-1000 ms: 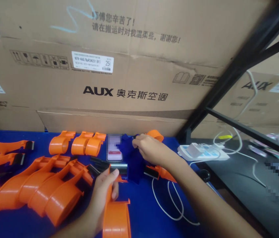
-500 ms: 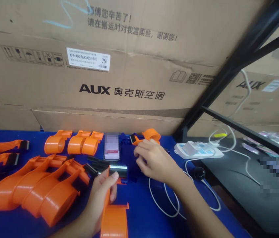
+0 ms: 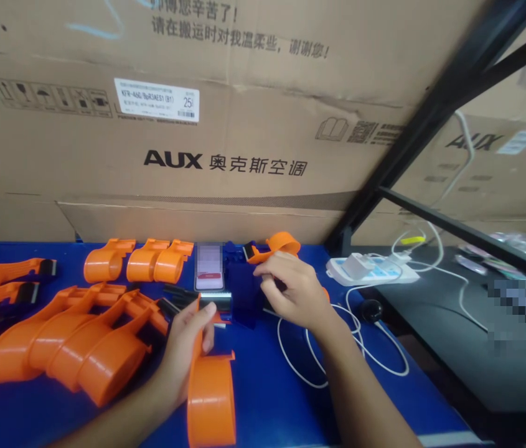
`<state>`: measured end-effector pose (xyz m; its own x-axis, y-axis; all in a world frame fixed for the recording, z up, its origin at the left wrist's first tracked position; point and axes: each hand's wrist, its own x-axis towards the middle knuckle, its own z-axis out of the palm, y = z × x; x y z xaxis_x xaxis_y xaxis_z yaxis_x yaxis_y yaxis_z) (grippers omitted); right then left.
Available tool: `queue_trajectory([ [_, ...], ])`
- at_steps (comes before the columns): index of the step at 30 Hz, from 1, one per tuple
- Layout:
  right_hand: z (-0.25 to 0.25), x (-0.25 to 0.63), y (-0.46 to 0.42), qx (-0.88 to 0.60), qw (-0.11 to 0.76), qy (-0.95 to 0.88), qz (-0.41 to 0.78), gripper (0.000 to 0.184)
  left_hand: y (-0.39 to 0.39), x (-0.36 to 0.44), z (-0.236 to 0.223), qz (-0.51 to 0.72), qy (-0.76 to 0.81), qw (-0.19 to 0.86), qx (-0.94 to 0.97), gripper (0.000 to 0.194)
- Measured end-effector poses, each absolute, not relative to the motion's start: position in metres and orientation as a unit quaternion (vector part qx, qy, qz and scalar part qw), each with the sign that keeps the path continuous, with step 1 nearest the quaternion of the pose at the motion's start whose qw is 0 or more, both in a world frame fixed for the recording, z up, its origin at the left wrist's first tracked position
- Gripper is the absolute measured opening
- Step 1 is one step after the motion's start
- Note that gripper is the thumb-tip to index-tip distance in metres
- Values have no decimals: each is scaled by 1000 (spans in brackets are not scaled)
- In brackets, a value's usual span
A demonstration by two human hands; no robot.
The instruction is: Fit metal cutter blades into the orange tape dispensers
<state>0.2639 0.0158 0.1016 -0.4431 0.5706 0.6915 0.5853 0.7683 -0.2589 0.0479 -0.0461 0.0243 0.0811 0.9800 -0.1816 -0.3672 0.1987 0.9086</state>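
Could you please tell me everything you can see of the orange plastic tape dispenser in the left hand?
The glossy orange, plastic-looking tape dispenser has a broad round drum, nearest the camera, and a slim arm leading away to a black head edged with a toothed silvery strip. The left hand wraps the arm, its thumb against the black head. Whether the drum touches the blue tabletop cannot be told.
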Motion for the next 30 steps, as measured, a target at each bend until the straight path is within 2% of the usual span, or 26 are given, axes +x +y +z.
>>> queue_trajectory([
  [8, 106, 268, -1, -317, 567, -760, 37, 22, -44, 47, 23, 512, 441, 645, 358, 43],
  [11, 101, 262, 0, -339, 554, -757, 79, 20, -44, 46, 24, 525, 437, 631, 367, 40],
  [14, 98, 252, -2, -325, 483, -794, 176, 16, -42, 46, 26, 542, 438, 617, 366, 38],
  [16, 96, 243, -5, -309, 399, -833, 226, 32, -40, 46, 26, 553, 435, 610, 365, 37],
  [18, 93, 235, -8, -320, 329, -860, 222, 53, -37, 45, 25, 561, 429, 610, 359, 37],
  [19, 90, 231, -9, -334, 314, -865, 206, 56, -36, 44, 24, 563, 428, 610, 357, 38],
  [22, 77, 221, -11, -365, 327, -855, 169, 52, -34, 43, 23, 564, 430, 610, 354, 39],
  [30, 50, 203, -16, -379, 457, -792, 146, 48, -35, 43, 28, 583, 424, 598, 349, 36],
])
